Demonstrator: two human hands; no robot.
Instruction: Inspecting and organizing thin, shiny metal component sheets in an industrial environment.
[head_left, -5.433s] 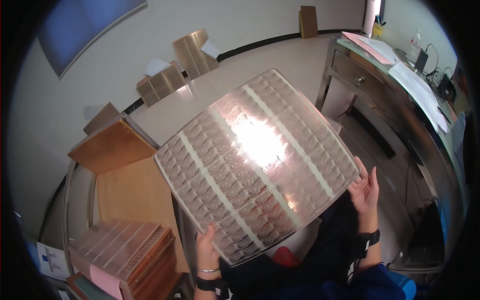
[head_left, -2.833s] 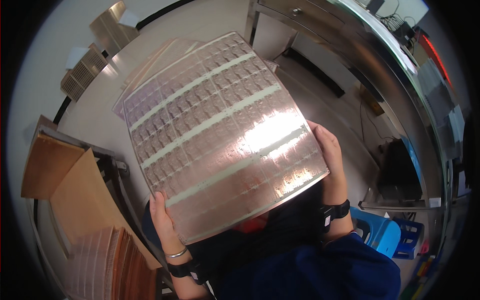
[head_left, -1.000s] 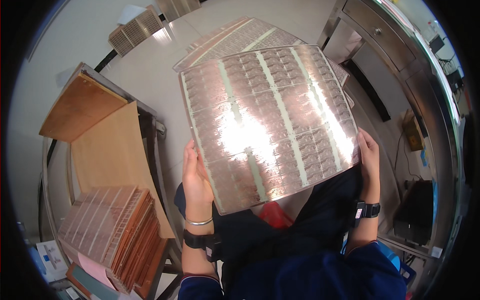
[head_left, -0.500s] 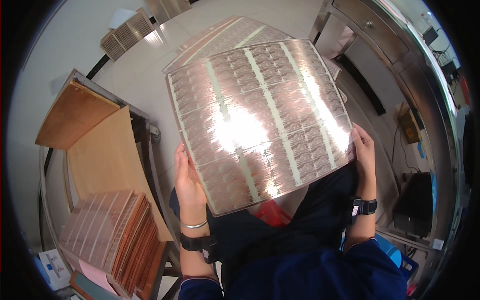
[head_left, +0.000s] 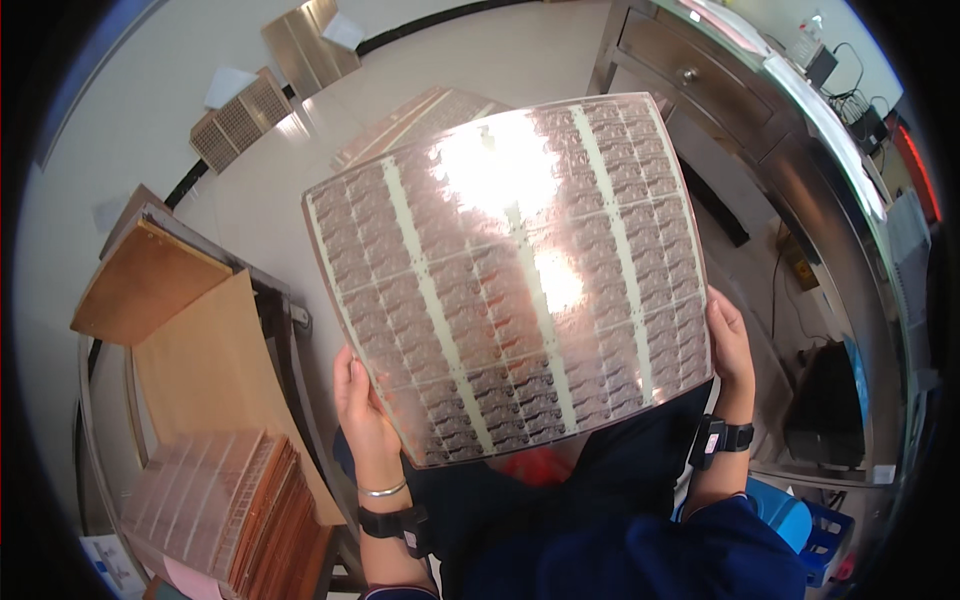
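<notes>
A large, shiny copper-coloured circuit board panel [head_left: 480, 340], patterned with rows of dark traces and pale green strips, is held tilted above my lap. My left hand [head_left: 364, 410] grips its left edge near the lower corner, the fingers partly hidden behind it. On the opposite edge, my right hand [head_left: 731, 340] is closed on the panel. Bright glare covers parts of its face. Past the panel's far edge, more similar panels [head_left: 420, 120] show in a partly hidden stack.
At my left, a stack of similar panels [head_left: 200, 490] leans on a rack beside a tan board [head_left: 215, 350]. A metal desk with a drawer [head_left: 690, 75] stands at the right, holding papers and cables. More panels [head_left: 240, 125] rest against the far wall. A blue basket [head_left: 828, 540] sits at the lower right.
The panel in my hands has come nearer to me and turned slightly, its glare shifting upward. Both hands keep their hold. The view has tilted, showing more of the far floor.
</notes>
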